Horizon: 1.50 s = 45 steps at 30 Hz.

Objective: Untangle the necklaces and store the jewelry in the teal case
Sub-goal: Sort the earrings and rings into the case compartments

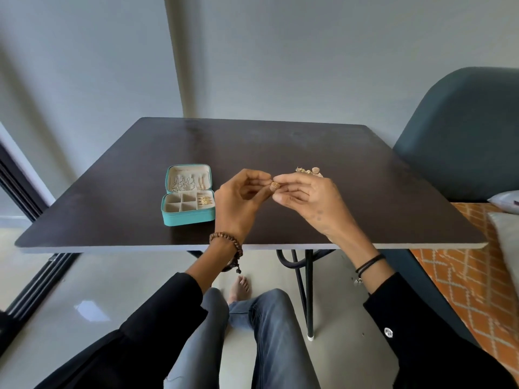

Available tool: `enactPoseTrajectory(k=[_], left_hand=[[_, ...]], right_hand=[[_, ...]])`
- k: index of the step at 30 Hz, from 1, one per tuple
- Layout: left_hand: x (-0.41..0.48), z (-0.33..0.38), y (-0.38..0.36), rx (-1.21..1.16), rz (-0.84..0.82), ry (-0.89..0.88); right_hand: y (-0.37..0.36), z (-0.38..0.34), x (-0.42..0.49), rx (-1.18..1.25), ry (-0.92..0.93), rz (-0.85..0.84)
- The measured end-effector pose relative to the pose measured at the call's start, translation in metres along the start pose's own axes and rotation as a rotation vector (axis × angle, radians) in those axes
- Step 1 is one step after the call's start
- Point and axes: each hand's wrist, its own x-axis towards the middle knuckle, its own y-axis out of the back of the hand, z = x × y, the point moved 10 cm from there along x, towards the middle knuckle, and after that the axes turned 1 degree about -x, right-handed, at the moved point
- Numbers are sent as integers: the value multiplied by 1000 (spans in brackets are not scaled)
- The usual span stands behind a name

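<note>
The teal case lies open on the dark table, left of my hands. Silver chains hang in its lid, and gold pieces sit in its right compartment. My left hand and my right hand meet above the table and together pinch a small gold shell-shaped piece between their fingertips. A small heap of gold jewelry lies on the table just behind my right hand, partly hidden by it.
A dark teal chair stands at the table's right. An orange patterned cover and pillows lie at the far right. My legs and a bare foot are under the table's near edge.
</note>
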Motion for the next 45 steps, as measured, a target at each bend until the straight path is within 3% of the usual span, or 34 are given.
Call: enactPoseTrajectory(k=[14,30,45], left_hand=[[-24,11,61,-258,148,59],[-22,17,113,148,200,-52],[-28,-18,150,376,194,41]], right_hand=[[-45,-32,2,161,90,-23],[-95,-67,21,-262,323,-79],[-112,-36,44,-317,203,-59]])
